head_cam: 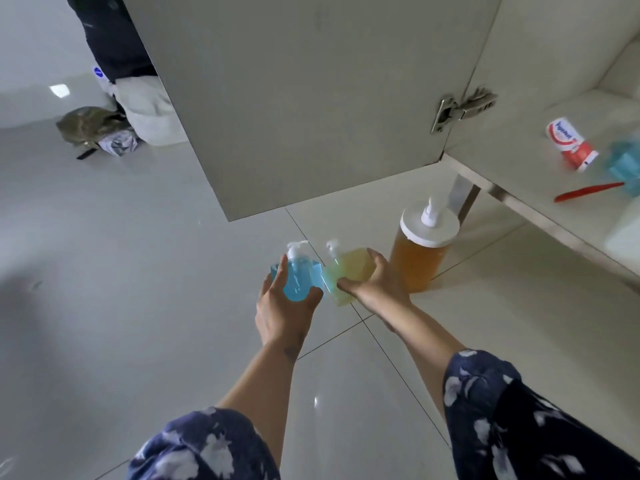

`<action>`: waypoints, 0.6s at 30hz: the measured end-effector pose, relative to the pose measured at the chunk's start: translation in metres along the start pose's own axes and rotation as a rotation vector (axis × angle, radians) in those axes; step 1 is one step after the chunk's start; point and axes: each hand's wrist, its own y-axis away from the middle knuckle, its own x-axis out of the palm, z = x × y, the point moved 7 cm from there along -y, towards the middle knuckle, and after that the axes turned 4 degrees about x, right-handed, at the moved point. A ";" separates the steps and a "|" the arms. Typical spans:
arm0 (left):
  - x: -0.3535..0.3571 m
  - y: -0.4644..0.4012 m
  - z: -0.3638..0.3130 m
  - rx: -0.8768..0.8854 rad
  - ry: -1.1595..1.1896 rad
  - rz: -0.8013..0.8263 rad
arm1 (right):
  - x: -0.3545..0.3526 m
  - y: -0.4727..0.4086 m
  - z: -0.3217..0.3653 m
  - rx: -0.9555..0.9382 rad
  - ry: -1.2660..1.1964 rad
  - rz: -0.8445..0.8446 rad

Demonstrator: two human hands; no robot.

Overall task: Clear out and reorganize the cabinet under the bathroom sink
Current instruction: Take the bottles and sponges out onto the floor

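Observation:
My left hand [282, 311] grips a small pump bottle of blue liquid [300, 277] low over the tiled floor. Right beside it, my right hand [375, 285] holds a small pump bottle of yellow liquid [349, 271]; the two bottles touch. A large pump jar of amber liquid [420, 254] stands on the floor just right of my right hand. The cabinet door [304, 98] hangs open above the bottles. On the cabinet shelf [502, 147] at the right lie a toothpaste tube [569, 142], a red toothbrush [587, 192] and a blurred blue item [627, 161].
The glossy white tile floor [138, 271] spreads out to the left and toward me. At the back left, behind the door, are a dark bag [110, 39], white cloth [152, 112] and a crumpled olive item [90, 124]. A metal hinge [457, 107] joins door and cabinet.

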 end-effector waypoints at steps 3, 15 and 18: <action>0.018 -0.009 0.011 0.020 0.035 -0.028 | 0.011 -0.013 -0.019 -0.029 -0.114 -0.051; 0.070 -0.019 0.043 0.144 0.117 -0.080 | 0.036 -0.053 -0.057 -0.206 -0.239 -0.137; 0.068 -0.019 0.044 0.181 0.106 -0.069 | 0.039 -0.057 -0.060 -0.209 -0.210 -0.147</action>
